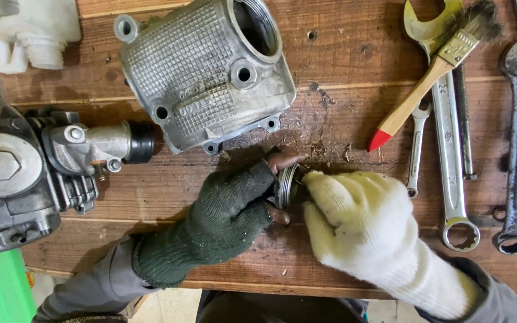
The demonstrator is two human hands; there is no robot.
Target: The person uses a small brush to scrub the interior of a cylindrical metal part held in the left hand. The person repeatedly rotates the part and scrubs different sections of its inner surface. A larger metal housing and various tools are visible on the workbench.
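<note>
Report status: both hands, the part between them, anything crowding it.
Left hand and right hand both grip the ringed metal piston. It sits on the wooden bench. Cylinder housing close behind, not touching.

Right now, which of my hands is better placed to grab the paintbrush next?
Right. The right hand, in the white glove, is on the same side as the paintbrush, whose red-tipped handle lies just above it. The left hand, in the dark fingerless glove, grips the ringed metal part and would have to cross over.
</note>
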